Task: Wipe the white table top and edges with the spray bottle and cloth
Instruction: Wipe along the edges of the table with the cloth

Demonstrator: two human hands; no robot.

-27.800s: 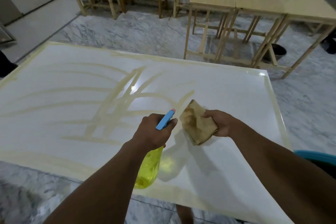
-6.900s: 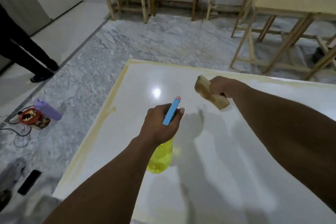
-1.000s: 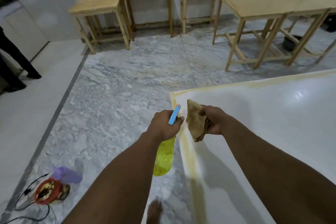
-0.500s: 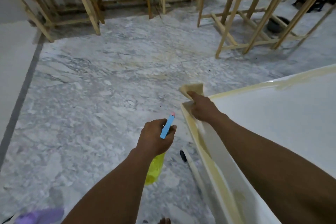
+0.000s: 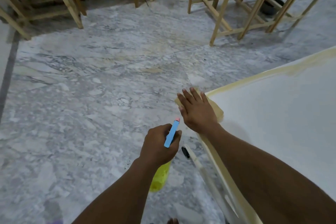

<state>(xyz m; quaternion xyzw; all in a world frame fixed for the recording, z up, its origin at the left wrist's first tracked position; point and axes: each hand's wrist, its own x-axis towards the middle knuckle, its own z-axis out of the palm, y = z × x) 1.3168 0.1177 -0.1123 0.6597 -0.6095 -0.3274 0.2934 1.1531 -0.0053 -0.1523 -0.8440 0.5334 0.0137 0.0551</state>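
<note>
The white table top (image 5: 281, 114) fills the right side, with a yellowish film along its far and left edges. My right hand (image 5: 197, 112) lies flat with straight fingers on the brown cloth (image 5: 217, 112), pressing it onto the table's near-left corner. Most of the cloth is hidden under the hand. My left hand (image 5: 160, 146) grips the yellow spray bottle (image 5: 160, 178) by its neck, over the floor just left of the table. The bottle's blue trigger head points up and away.
Grey marble floor (image 5: 91, 96) spreads to the left and ahead. Several wooden tables and stools (image 5: 236, 14) stand at the back, with a dark bowl (image 5: 271, 6) under one. A white table leg (image 5: 205, 174) with a black foot runs below the table edge.
My right hand has flattened out over the cloth at the table corner and slid slightly towards me along the left edge. The left hand with the bottle has stayed in place.
</note>
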